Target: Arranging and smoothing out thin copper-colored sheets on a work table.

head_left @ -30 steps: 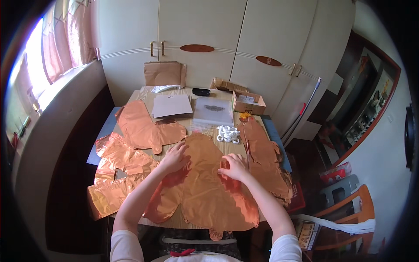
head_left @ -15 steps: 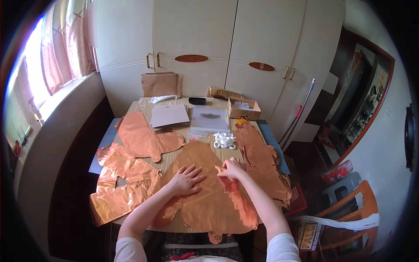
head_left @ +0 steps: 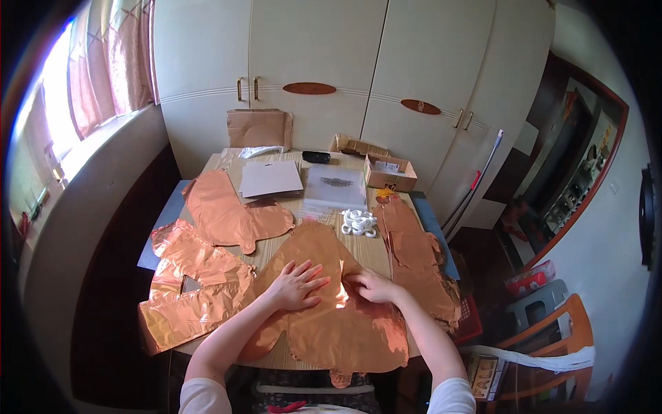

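A copper-coloured foil sheet [head_left: 324, 330] lies on the near middle of the wooden table [head_left: 362, 245], its long axis running away from the person: the narrow, rounded end points toward the cabinet [head_left: 310, 41], the broad end toward the person, with one small tab reaching over the near edge. It is thin and flat in outline, dull over most of its face, wrinkled, with one bright raised crease right of its middle and a notch setting off a lobe at its lower left. The left hand [head_left: 296, 285] rests on it palm down, fingers spread. The right hand [head_left: 376, 286] is at its right side, fingers bent and tips by the crease; whether they pinch the foil cannot be told. Around it lie three more copper areas: a smooth piece [head_left: 217, 207] at far left, a crumpled, shinier piece [head_left: 224, 303] at near left, and a layered pile [head_left: 414, 259] on the right, its layers too merged to count. Beyond are one heap of white rings [head_left: 359, 223], one clear packet [head_left: 336, 188], one stack of pale cards [head_left: 270, 178], one black tray [head_left: 316, 158] and one open box [head_left: 389, 181]
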